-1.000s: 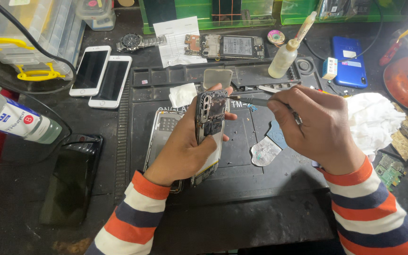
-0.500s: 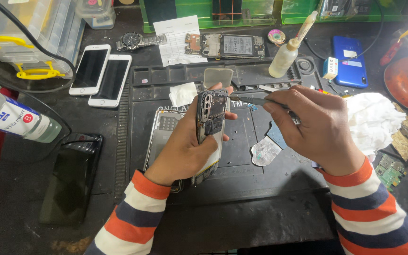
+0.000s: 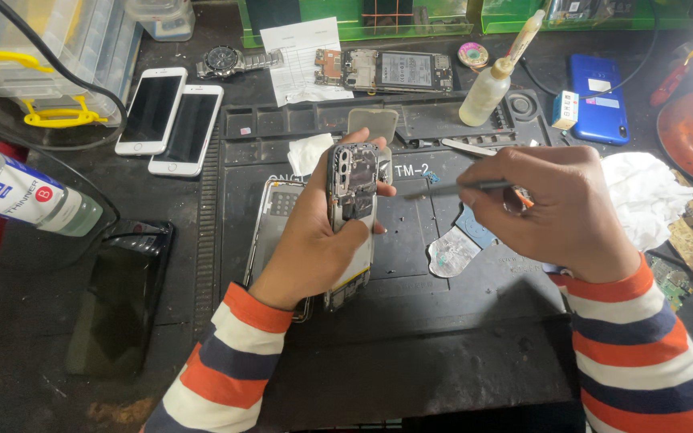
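My left hand [image 3: 314, 236] grips an opened phone [image 3: 352, 196] upright over the dark work mat [image 3: 443, 305], its bare circuit side facing me. My right hand [image 3: 559, 208] is closed on a thin metal tool [image 3: 443, 190] whose tip points left and stops a little short of the phone's right edge. Under my left wrist a phone frame [image 3: 270, 220] lies flat on the mat. A small pale pried-off part [image 3: 451, 252] rests on the mat below the tool.
Two white phones [image 3: 172, 120] lie at the upper left beside a wristwatch [image 3: 226, 60] and a paper slip [image 3: 298, 60]. Another opened phone [image 3: 395, 70], a dropper bottle [image 3: 491, 84], a blue phone [image 3: 599, 100], crumpled tissue [image 3: 639, 196], a black phone [image 3: 118, 297] and a clear bottle [image 3: 26, 196] surround the mat.
My right hand has drawn back to the right and slightly down, pulling the tool's tip away from the phone. The left hand keeps the phone almost still.
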